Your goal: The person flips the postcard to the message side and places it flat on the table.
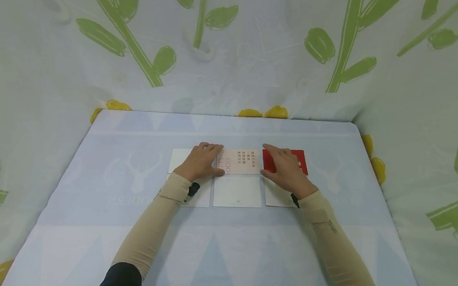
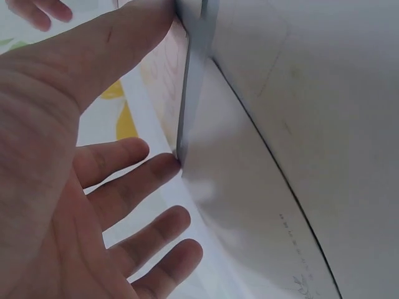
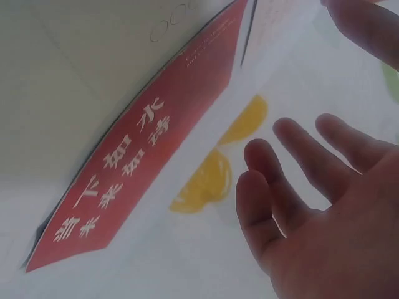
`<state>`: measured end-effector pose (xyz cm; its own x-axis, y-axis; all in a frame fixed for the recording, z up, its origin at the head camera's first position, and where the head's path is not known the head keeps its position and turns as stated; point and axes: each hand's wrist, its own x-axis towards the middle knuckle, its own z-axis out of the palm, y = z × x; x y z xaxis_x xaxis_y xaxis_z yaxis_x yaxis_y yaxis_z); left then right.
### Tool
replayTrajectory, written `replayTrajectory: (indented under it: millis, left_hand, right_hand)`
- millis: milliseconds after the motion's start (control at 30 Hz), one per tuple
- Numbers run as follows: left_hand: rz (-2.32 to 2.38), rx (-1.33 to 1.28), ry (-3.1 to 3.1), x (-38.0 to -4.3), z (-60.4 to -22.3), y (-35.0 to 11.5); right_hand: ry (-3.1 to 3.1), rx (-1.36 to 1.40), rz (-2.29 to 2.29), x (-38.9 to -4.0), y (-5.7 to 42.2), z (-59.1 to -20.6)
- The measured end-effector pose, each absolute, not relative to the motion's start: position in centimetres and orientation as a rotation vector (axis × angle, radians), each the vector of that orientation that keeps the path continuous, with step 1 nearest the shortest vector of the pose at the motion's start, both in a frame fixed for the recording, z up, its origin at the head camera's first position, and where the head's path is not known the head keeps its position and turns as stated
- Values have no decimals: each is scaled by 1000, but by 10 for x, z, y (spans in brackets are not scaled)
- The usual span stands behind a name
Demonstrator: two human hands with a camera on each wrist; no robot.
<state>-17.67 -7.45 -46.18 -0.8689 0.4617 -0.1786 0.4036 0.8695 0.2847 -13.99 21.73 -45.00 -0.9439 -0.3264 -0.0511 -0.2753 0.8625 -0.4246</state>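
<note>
My left hand (image 1: pixel 200 162) lies over a white card (image 1: pixel 178 156) at the back left. Its thumb and one fingertip touch the left end of a pale pink card (image 1: pixel 239 160) with dark writing, the fingers fairly straight. Above a red card (image 1: pixel 300 159) is my right hand (image 1: pixel 287 170), thumb and fingers spread. In the right wrist view, pale characters show on the red card (image 3: pixel 143 140), and the visible fingers stand apart from it. Nearer me lie a middle white card (image 1: pixel 237 192), a right white card (image 1: pixel 275 196) and a left white card (image 1: pixel 199 198), partly covered by my arms.
The cards form two rows on a table (image 1: pixel 221 257) covered with a pale blue patterned cloth. Behind it and at its sides hangs a white curtain (image 1: pixel 250 73) with green plant prints and yellow shapes.
</note>
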Motion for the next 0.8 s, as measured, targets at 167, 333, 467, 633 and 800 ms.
replayTrajectory:
  millis: [167, 333, 467, 633, 800]
  left_hand:
    - [343, 663, 2799, -179, -461, -74]
    - [363, 675, 2796, -179, -459, -74]
    - [369, 682, 2792, -179, -460, -74]
    - [380, 695, 2800, -181, -463, -74]
    - [391, 715, 2829, -182, -467, -76]
  right_hand:
    - [2869, -470, -576, -153, 209, -457]
    - [2816, -443, -564, -166, 201, -463]
    - [2782, -427, -537, -174, 196, -467]
    - [2760, -413, -495, -179, 192, -468]
    - [2754, -412, -492, -180, 191, -467]
